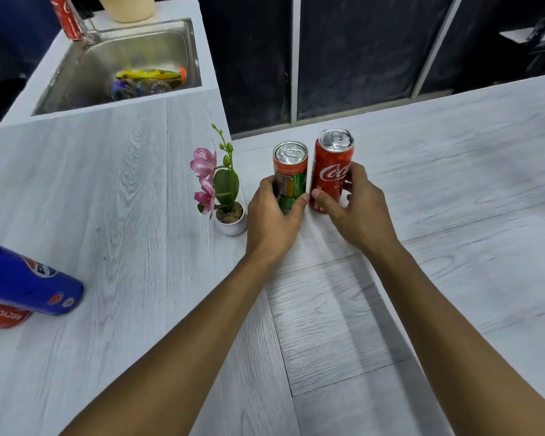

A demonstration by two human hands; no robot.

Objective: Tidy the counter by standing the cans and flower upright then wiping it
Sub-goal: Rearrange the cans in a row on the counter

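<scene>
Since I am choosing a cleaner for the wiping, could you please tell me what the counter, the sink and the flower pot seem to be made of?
Counter: probably laminate, matt pale grey, with printed-looking wood grain and plank seams. Sink: brushed stainless steel, judging by its dull silvery sheen. Flower pot: smooth white, likely glazed ceramic, possibly plastic.

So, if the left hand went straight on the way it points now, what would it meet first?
The green can, which the left hand grips now. Behind the can, only bare counter shows up to the dark wall panels, though depth is hard to judge.
</scene>
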